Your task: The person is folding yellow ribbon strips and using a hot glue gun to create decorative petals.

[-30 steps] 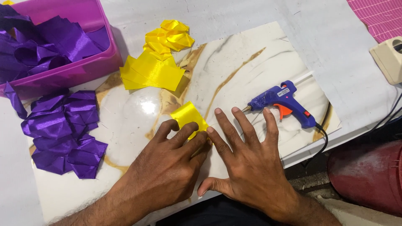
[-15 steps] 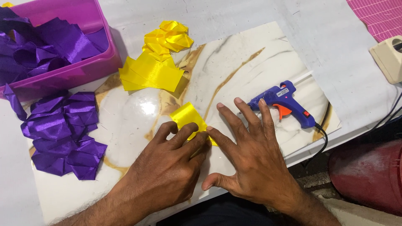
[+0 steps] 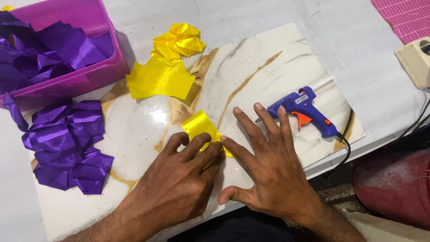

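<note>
A small folded piece of yellow satin ribbon [image 3: 199,125] lies on a marble-patterned tile [image 3: 251,62]. My left hand [image 3: 179,183] presses down on its near edge with bent fingers. My right hand [image 3: 268,175] lies flat beside it with fingers spread, the thumb side touching the ribbon's right corner. Its fingertips reach just short of a blue hot glue gun [image 3: 309,112] with an orange trigger, which rests on the tile to the right.
Flat yellow ribbon cuts [image 3: 161,78] and folded yellow pieces [image 3: 179,40] lie at the tile's far side. Folded purple pieces [image 3: 67,143] sit at left, below a magenta bin [image 3: 85,80] of purple ribbon. A beige socket box [image 3: 414,60] and the gun's black cable [image 3: 345,152] are at right.
My right hand has slid a little forward toward the glue gun, fingers still spread. My left hand stays pressed on the yellow ribbon.
</note>
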